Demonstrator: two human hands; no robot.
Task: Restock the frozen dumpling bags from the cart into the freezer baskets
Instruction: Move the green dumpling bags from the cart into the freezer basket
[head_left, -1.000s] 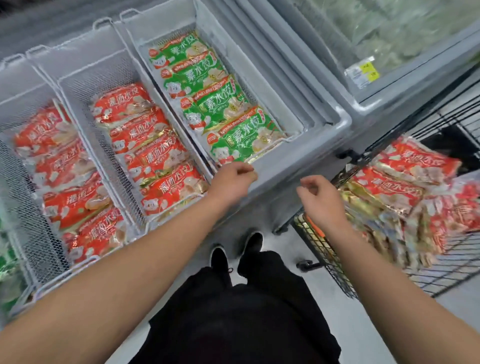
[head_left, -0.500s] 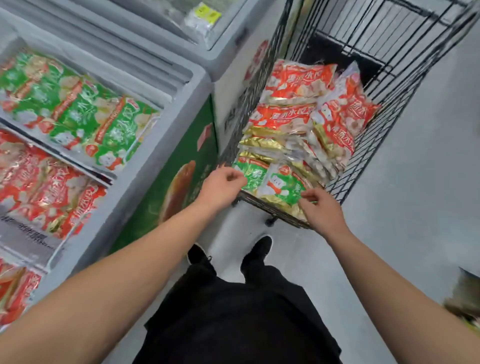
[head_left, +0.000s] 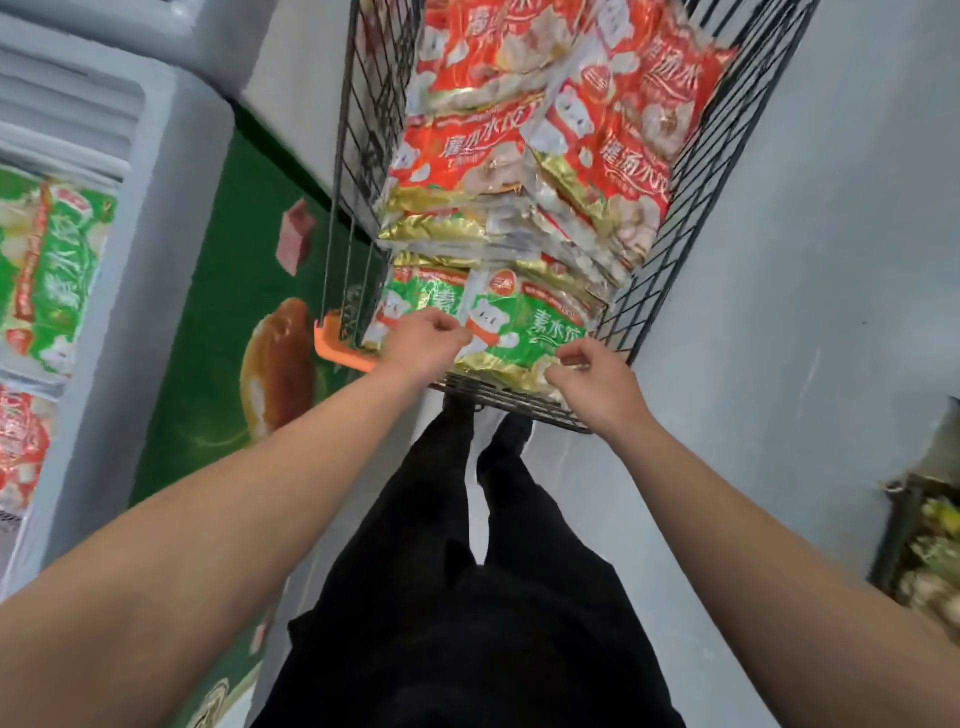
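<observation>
At the near end of the cart (head_left: 691, 218), both hands are on the same green bag (head_left: 524, 332), which lies on top of the front stack just inside the wire wall. The left hand (head_left: 423, 345) has its fingers curled in against the thumb at the bag's left edge, pinching the film there as far as can be seen; the right hand (head_left: 592, 379) is curled the same way at the bag's lower right corner, fingertips closed on the gold trim. Taking it by two opposite edges makes sense for a slack, slippery pack: it should come up flat instead of folding or sliding out of one grip. A second green bag (head_left: 415, 301) lies just beside it on the left, partly under the left hand, so the pinch needs to catch only the top one. Behind them, red bags (head_left: 467, 150) are piled higher and lean against the far right wall. The freezer (head_left: 171, 171) stands to the left, with green packs (head_left: 52, 270) already in a basket at the picture's edge, so this bag probably goes there. The lift has not begun; the bag rests fully on the stack.
</observation>
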